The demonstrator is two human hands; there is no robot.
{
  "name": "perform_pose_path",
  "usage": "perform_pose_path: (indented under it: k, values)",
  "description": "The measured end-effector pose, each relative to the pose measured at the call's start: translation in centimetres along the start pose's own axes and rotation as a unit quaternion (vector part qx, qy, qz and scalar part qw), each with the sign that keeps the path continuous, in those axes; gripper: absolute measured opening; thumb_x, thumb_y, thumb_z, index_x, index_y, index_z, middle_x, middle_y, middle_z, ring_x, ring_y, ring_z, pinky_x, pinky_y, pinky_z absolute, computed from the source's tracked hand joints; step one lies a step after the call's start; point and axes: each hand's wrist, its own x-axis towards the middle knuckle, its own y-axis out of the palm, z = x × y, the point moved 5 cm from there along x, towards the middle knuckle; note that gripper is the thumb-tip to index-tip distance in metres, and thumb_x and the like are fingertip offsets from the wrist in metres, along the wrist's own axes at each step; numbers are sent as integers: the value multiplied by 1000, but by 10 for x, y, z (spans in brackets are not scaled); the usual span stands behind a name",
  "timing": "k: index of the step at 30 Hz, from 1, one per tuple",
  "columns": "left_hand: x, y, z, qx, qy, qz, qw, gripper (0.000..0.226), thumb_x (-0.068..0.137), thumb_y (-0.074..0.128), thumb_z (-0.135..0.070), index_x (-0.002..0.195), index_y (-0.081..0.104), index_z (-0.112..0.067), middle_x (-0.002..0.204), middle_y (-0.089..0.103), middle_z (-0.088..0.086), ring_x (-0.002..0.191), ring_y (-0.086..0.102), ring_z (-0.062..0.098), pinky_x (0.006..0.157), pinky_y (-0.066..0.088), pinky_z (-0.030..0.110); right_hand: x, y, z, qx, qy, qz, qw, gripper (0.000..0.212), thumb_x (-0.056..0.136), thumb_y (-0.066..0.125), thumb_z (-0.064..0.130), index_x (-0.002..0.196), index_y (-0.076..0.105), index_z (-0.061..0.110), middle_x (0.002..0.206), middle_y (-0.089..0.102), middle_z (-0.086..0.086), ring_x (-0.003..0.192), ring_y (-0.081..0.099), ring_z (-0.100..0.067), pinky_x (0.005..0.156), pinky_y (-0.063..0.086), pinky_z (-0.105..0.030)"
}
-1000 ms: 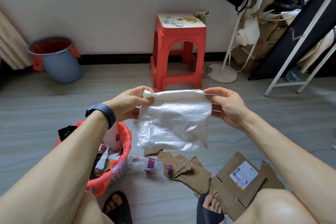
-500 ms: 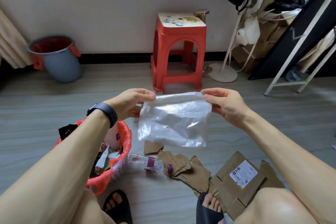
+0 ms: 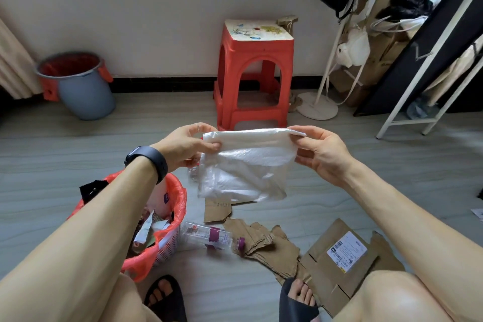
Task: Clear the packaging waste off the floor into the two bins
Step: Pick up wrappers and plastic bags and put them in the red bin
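A clear bubble-wrap bag (image 3: 245, 167) hangs in the air between both hands, its top edge folded over. My left hand (image 3: 185, 145) pinches its top left corner and my right hand (image 3: 320, 151) pinches its top right corner. Below my left forearm stands a basket bin with a red liner (image 3: 167, 238), holding mixed wrappers. A grey bin with a red liner (image 3: 78, 86) stands by the far wall at the left. On the floor lie an empty plastic bottle (image 3: 209, 236), torn brown cardboard pieces (image 3: 264, 246) and a flattened cardboard box with a label (image 3: 342, 256).
A red plastic stool (image 3: 254, 73) stands against the wall straight ahead. A white coat stand base (image 3: 317, 110) with bags, stacked cardboard and a white rack (image 3: 407, 102) fill the right corner. My sandalled feet (image 3: 167, 298) rest by the cardboard. A curtain hangs at far left.
The top edge of the bag has been folded over once more, so the bag hangs shorter and thicker. Both hands have kept their hold on its top corners at about the same height.
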Motion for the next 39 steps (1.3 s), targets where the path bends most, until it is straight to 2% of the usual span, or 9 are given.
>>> perform_pose_path:
  k: [3, 7, 12, 16, 20, 24, 28, 33, 39]
  values:
    - [1, 1, 8, 32, -24, 17, 999, 48, 70, 85, -50, 111, 64, -36, 98, 65, 15, 76, 51, 22, 62, 44, 32, 2, -4, -1, -13, 12, -20, 1000, 16, 88, 71, 7, 95, 79, 19, 94, 74, -7, 77, 61, -25, 73, 53, -36]
    - [0, 0, -2, -53, -9, -2, 999, 48, 78, 83, -32, 120, 61, -28, 104, 67, 4, 82, 47, 24, 53, 41, 26, 6, -5, 4, 35, 0, -55, 998, 20, 89, 64, -7, 89, 76, 9, 84, 76, -10, 70, 70, -22, 64, 59, -28]
    - [-3, 10, -9, -172, -8, 90, 981, 23, 83, 72, -21, 104, 67, -32, 99, 70, 6, 73, 63, 20, 59, 54, 31, 8, -3, 3, 14, -3, -61, 998, 25, 91, 56, -12, 81, 71, 6, 84, 76, -13, 71, 72, -22, 62, 58, -27]
    - [-6, 10, 3, -122, -35, 118, 985, 24, 90, 66, -24, 112, 65, -32, 105, 69, 3, 86, 64, 19, 68, 54, 32, 3, -1, -2, -93, 8, -9, 996, 16, 94, 60, -4, 86, 70, 4, 83, 74, -15, 69, 73, -24, 58, 59, -30]
    - [-3, 4, 4, -148, -34, 115, 982, 22, 85, 69, -27, 105, 67, -34, 105, 69, 7, 82, 63, 22, 75, 55, 38, 6, 3, 5, -31, 6, -15, 999, 22, 92, 52, -10, 88, 70, 2, 76, 73, -13, 67, 72, -23, 59, 58, -29]
    - [-3, 4, 2, -167, -21, 118, 979, 19, 93, 61, -16, 111, 63, -22, 107, 68, 10, 81, 65, 23, 70, 58, 35, 3, 3, 5, 22, 37, 30, 999, 27, 88, 49, 2, 101, 71, -4, 98, 75, -20, 90, 74, -31, 75, 59, -33]
    - [-10, 6, 0, -150, -35, 149, 977, 29, 90, 61, -13, 118, 66, -19, 120, 68, 8, 97, 66, 20, 83, 54, 33, 3, -1, 2, -13, 25, 19, 999, 23, 91, 70, 17, 101, 71, -4, 93, 76, -16, 84, 73, -25, 71, 59, -29]
    - [-15, 11, -5, -110, -60, 167, 978, 26, 86, 69, -26, 111, 66, -19, 94, 66, 3, 67, 61, 15, 59, 52, 25, 3, -9, -1, -29, 10, -2, 1000, 33, 83, 77, 2, 114, 68, 0, 106, 73, -17, 89, 73, -26, 74, 60, -29]
    - [-8, 6, -5, -80, -35, 92, 992, 43, 82, 71, 1, 123, 62, -12, 103, 74, 11, 77, 68, 22, 66, 59, 30, 4, -9, -4, 9, 44, 19, 999, 33, 83, 68, -10, 112, 69, 5, 100, 75, -12, 90, 73, -25, 74, 60, -28]
